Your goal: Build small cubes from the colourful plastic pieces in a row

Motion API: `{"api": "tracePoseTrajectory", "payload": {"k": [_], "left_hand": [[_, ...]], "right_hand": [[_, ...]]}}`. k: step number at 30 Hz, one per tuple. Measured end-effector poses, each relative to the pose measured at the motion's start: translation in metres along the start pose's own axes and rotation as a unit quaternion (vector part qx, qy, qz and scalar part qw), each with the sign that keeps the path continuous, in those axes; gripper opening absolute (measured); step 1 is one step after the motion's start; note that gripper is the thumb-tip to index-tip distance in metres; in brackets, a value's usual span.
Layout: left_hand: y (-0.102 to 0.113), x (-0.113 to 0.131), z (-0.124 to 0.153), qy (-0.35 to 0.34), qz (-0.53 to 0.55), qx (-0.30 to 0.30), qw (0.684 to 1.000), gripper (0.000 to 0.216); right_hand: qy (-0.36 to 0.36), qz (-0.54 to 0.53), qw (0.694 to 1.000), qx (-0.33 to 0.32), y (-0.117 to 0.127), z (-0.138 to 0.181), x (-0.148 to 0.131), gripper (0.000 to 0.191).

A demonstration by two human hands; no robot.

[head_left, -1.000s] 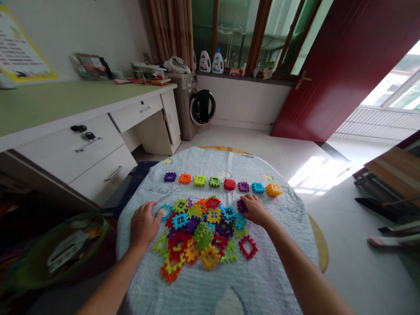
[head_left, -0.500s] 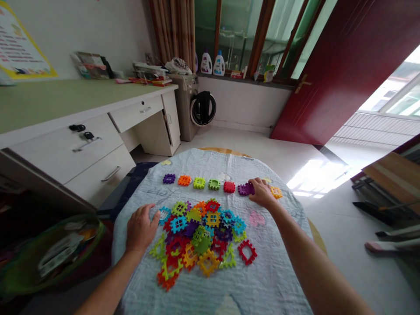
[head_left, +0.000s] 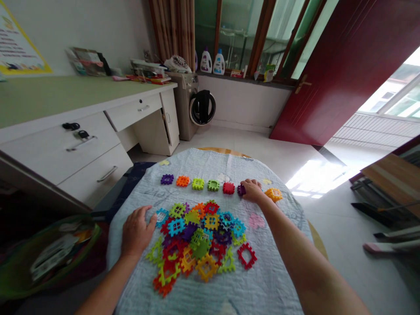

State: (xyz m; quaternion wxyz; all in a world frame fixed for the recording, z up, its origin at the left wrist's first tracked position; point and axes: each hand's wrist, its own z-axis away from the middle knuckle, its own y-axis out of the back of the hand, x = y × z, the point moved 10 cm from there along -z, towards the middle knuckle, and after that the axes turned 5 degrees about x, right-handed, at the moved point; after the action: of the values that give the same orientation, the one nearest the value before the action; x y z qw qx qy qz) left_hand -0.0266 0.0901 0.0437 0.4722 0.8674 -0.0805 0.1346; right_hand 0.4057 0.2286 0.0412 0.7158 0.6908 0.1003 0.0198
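My right hand [head_left: 252,190] is at the far right part of a row of plastic interlocking blocks, its fingers around a purple block [head_left: 241,190] that is mostly hidden beneath them. Left of it lie a red block [head_left: 229,188], a green block [head_left: 213,185], a lime block [head_left: 197,183], an orange block [head_left: 183,180] and a dark purple block [head_left: 167,179]. A yellow block [head_left: 273,194] sits at the right end, partly behind my wrist. My left hand [head_left: 138,232] rests open on the cloth, its thumb close to a light blue piece [head_left: 162,217] of the mixed pile.
A heap of colourful notched pieces [head_left: 200,240] fills the middle of the cloth-covered round table [head_left: 262,280]. One red frame piece [head_left: 246,255] lies apart at its right. A desk [head_left: 82,100] stands to the left, with a bag-lined bin [head_left: 59,258] below. Behind is a washing machine [head_left: 187,105].
My right hand has shifted slightly left and now covers more of the purple block. My left hand stays beside the pile. The view has turned slightly.
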Motion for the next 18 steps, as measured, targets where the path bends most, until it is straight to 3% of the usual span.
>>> {"api": "tracePoseTrajectory", "payload": {"k": [4, 8, 13, 18], "left_hand": [[0.0, -0.001, 0.0, 0.003, 0.006, 0.0, 1.0, 0.038], [0.0, -0.001, 0.0, 0.003, 0.008, 0.001, 1.0, 0.038], [-0.002, 0.002, -0.001, -0.001, 0.008, -0.011, 1.0, 0.042], [-0.007, 0.013, 0.0, -0.022, 0.049, -0.045, 0.998, 0.044]], "right_hand": [[-0.021, -0.025, 0.998, 0.055, 0.023, 0.015, 0.005, 0.073], [-0.042, -0.109, 0.973, 0.197, 0.048, 0.068, 0.016, 0.054], [-0.054, -0.151, 0.963, 0.217, 0.01, 0.144, 0.016, 0.038], [-0.085, -0.145, 0.964, 0.206, -0.019, 0.178, 0.003, 0.029]]}}
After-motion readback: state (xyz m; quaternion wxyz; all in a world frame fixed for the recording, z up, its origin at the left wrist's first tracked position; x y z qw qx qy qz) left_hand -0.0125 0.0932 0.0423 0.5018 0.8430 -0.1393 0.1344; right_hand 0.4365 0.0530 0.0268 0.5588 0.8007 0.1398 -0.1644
